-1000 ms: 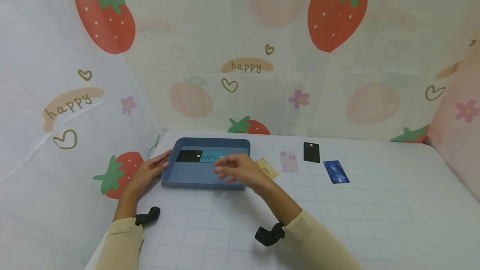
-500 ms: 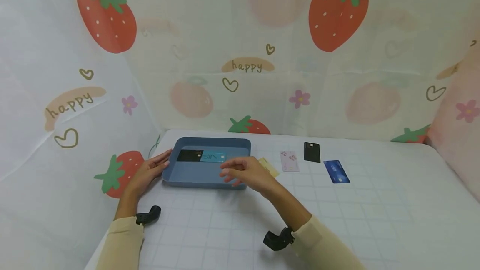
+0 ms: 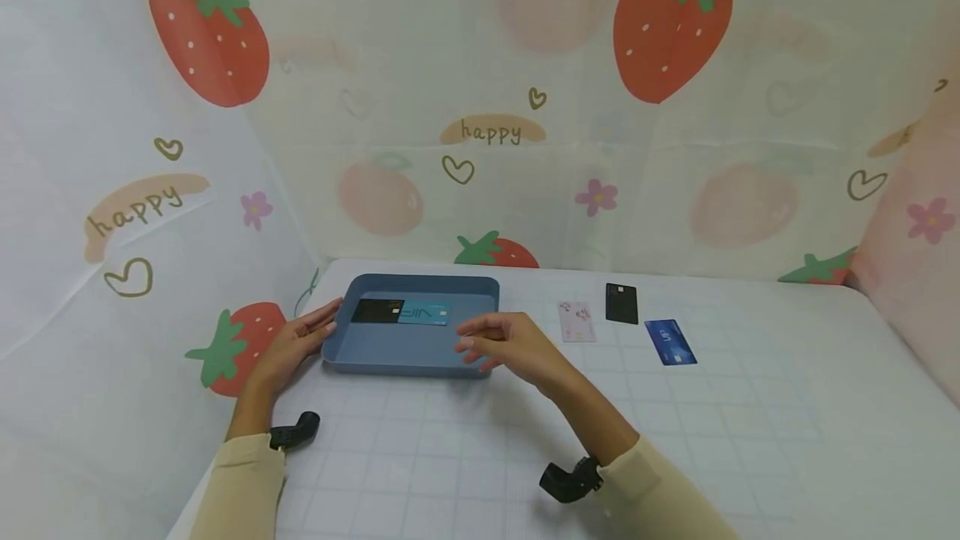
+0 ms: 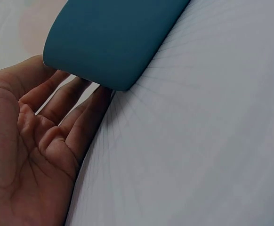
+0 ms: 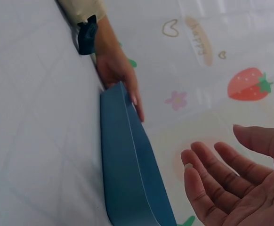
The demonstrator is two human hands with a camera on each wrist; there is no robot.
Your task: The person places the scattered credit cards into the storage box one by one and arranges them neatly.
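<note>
In the head view a shallow blue tray (image 3: pixel 390 350) lies on the table, holding a black card (image 3: pixel 373 312) and a teal card (image 3: pixel 425 312) side by side. My left hand (image 3: pixel 294 348) rests against the tray's left end with its fingers extended; the left wrist view shows them along the tray's outer wall (image 4: pixel 108 47). Over the tray's right end hovers my right hand (image 3: pixel 521 347), fingers loosely bent. Nothing is held in it, as the right wrist view of this hand (image 5: pixel 236 183) shows.
Right of the tray lie a pink patterned card (image 3: pixel 577 322), another black card (image 3: pixel 622 304) and a blue card (image 3: pixel 671 342), spread apart on the white gridded tabletop (image 3: pixel 720 432). A strawberry-print curtain (image 3: pixel 645 140) stands behind the table.
My right hand has drawn back rightward from over the teal card to the tray's right end, now covering the yellow card seen earlier. The left hand stays put.
</note>
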